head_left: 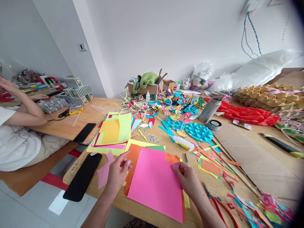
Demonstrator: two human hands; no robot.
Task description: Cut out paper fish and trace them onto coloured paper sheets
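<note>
A bright pink sheet of paper lies at the table's front, over orange paper and yellow paper. My right hand grips the pink sheet's right edge, thumb on top. Left of that sheet, my left hand hovers over the orange paper's edge with its fingers curled together; whether anything small is between them cannot be made out. A torn light-pink paper piece lies beside my left wrist. Red-handled scissors rest by my right forearm, and a pen lies just beyond my right hand.
A black phone lies at the left front. Behind are stacked coloured sheets, a glue bottle, blue paper discs, a metal flask and tape. Cardboard covers the right. Another person sits left.
</note>
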